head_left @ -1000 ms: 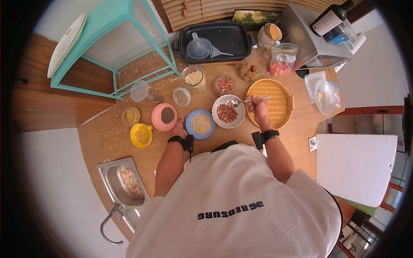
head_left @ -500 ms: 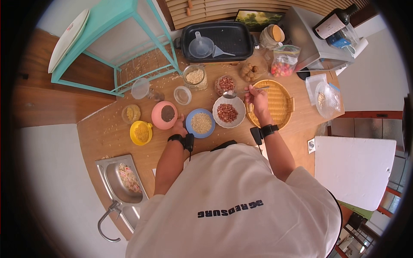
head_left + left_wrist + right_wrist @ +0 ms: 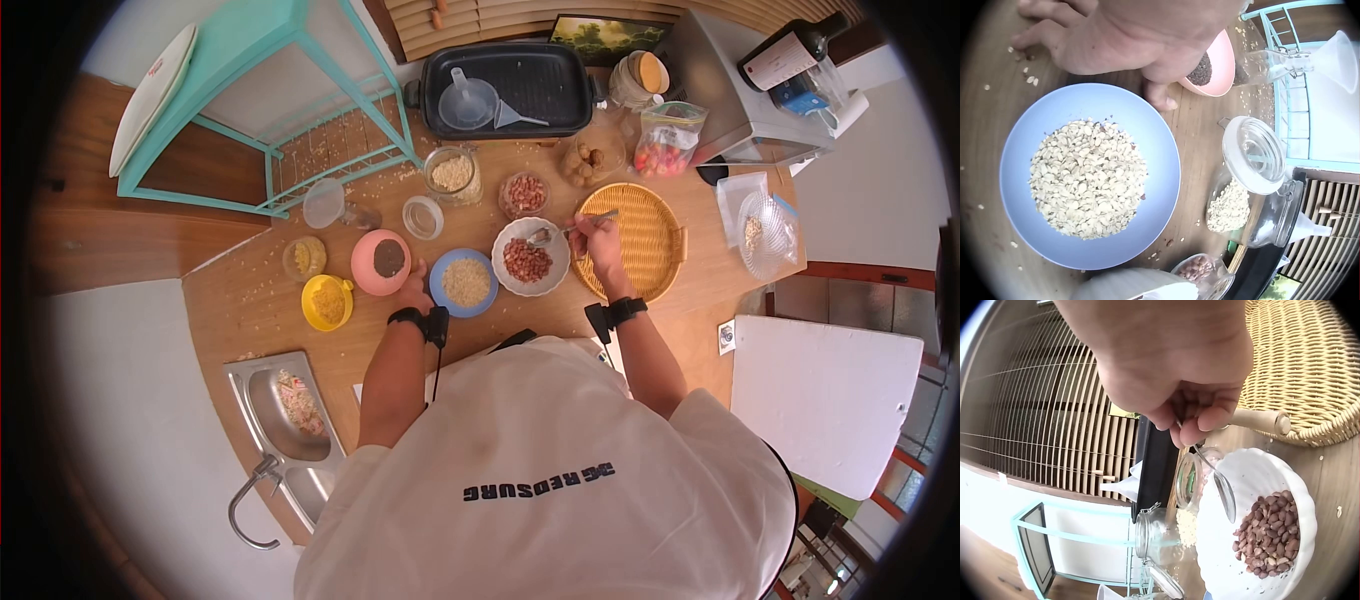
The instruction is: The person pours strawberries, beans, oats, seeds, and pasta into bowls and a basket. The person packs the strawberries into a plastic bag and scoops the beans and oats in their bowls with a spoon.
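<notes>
The right hand (image 3: 597, 243) pinches a metal spoon (image 3: 1225, 495) by its handle; the spoon's bowl hangs over the white scalloped bowl (image 3: 546, 284), which holds red-brown peanuts (image 3: 1270, 537). In the right wrist view no peanuts can be made out on the spoon. The left hand (image 3: 1129, 37) rests on the table between the pink bowl (image 3: 366, 264) of dark grains and the blue plate (image 3: 1155, 137) of pale oat flakes, its fingers spread and loosely bent, holding nothing.
Right of the white bowl lies a wicker tray (image 3: 640, 240). Behind are a jar of oats (image 3: 452, 178), a jar of peanuts (image 3: 524, 195) and a black pan (image 3: 550, 85) with funnels. A yellow bowl (image 3: 327, 304) stands left, near the sink (image 3: 262, 410).
The spoon rose toward the back rim of the white bowl, then came back down over the peanuts with the right hand. The left hand stays beside the pink bowl.
</notes>
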`<state>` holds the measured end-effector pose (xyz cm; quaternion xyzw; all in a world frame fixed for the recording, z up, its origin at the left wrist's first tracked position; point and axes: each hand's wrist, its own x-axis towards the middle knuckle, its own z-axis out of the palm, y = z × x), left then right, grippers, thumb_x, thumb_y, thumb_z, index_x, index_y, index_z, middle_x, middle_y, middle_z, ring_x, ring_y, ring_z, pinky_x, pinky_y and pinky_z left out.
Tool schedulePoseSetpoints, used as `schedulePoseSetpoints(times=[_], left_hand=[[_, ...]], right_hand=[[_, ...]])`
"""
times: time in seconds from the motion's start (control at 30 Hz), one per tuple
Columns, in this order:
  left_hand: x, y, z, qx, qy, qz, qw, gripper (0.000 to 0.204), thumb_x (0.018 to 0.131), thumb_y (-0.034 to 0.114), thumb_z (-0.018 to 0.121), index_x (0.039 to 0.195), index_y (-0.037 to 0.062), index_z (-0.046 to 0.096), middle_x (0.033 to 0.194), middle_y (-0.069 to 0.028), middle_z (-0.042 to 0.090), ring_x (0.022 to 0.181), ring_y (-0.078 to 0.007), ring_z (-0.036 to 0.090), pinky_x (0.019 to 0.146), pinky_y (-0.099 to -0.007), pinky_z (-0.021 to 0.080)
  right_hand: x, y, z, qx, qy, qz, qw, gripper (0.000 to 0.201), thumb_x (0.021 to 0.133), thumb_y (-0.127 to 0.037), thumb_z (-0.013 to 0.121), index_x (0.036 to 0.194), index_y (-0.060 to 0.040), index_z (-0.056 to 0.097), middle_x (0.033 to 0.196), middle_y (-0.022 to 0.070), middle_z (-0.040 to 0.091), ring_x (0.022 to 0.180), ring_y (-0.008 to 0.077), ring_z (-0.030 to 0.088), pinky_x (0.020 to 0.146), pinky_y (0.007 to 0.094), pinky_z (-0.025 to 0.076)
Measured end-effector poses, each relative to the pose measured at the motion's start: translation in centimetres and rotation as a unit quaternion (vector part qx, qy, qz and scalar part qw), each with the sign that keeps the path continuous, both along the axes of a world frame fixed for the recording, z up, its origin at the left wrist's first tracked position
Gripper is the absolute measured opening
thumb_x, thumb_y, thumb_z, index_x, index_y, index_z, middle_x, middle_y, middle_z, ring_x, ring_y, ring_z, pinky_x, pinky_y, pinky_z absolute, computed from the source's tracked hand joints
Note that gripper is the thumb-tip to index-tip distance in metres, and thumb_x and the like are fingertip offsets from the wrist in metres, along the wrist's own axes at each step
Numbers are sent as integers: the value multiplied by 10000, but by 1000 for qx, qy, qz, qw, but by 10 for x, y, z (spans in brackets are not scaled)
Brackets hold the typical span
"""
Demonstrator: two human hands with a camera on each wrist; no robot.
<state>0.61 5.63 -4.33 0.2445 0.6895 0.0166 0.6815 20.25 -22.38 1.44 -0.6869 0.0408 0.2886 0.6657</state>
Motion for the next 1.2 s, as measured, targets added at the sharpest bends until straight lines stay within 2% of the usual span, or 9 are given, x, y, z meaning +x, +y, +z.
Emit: schedulePoseSetpoints(times=[0.23,0.33,0.77,0.87,0.97,1.07,1.13,1.17,1.2], left_hand=[[-5,6,-7,-38,-20,-55,998,870,804,480,709,1475,201,232,1539,-213,118,1274,-408,361,838,-617,438],[-6,8,-33,45,4,-46,998,639,849,395,695,1365,134,423,1229,-120,553,971,-286,585,702,-518,513],[-14,7,-45,-22,-99,-17,995,581,880,453,634,1314,93,491,1181,-115,604,949,-245,608,780,-435,512],[-16,11,-65,-23,-91,14,995,594,899,503,577,1336,112,485,1238,-92,591,1051,-247,574,943,-445,437],[-28,28,-115,-16,-27,-186,982,683,901,606,481,1380,120,449,1305,-53,568,1212,-244,481,1122,-446,208],[-11,8,-49,-27,-74,27,997,402,903,357,628,1138,43,540,999,-136,648,858,-304,631,765,-498,547],[-17,17,-82,-99,-107,50,988,802,866,738,343,1425,167,406,1405,34,487,1378,-211,279,1132,-490,-64],[-16,17,-85,-101,-106,50,988,802,866,738,343,1425,167,406,1405,34,487,1378,-211,279,1132,-490,-64],[-11,10,-56,-100,-120,43,987,574,886,537,486,1264,105,483,1182,-52,570,1122,-257,454,957,-500,239]], right_hand=[[2,0,-2,-3,0,-4,1000,267,935,-224,577,858,9,681,619,30,596,474,86,509,430,221,382],[-2,0,1,-9,8,-10,1000,259,933,-220,581,867,10,680,623,31,597,486,86,513,431,223,382],[8,3,11,-12,-3,13,1000,265,931,-221,577,851,9,681,617,34,596,474,94,520,439,232,391],[8,2,8,-57,-23,19,998,284,928,-228,575,824,15,680,610,47,599,481,109,533,452,245,400],[1,-1,1,-143,-81,63,984,315,916,-243,582,777,23,676,606,68,604,504,129,560,480,274,420],[-8,1,4,-207,-149,88,963,327,899,-263,594,753,17,678,591,80,600,532,144,582,517,302,440],[-10,3,6,-227,-179,85,954,324,890,-273,600,754,9,685,581,83,595,544,150,590,536,314,449],[-11,2,5,-217,-178,92,955,312,890,-277,599,779,-2,697,578,80,596,552,156,591,545,315,451],[-14,0,3,-209,-175,99,957,302,889,-281,597,803,-14,709,575,77,598,559,162,591,555,317,454]])
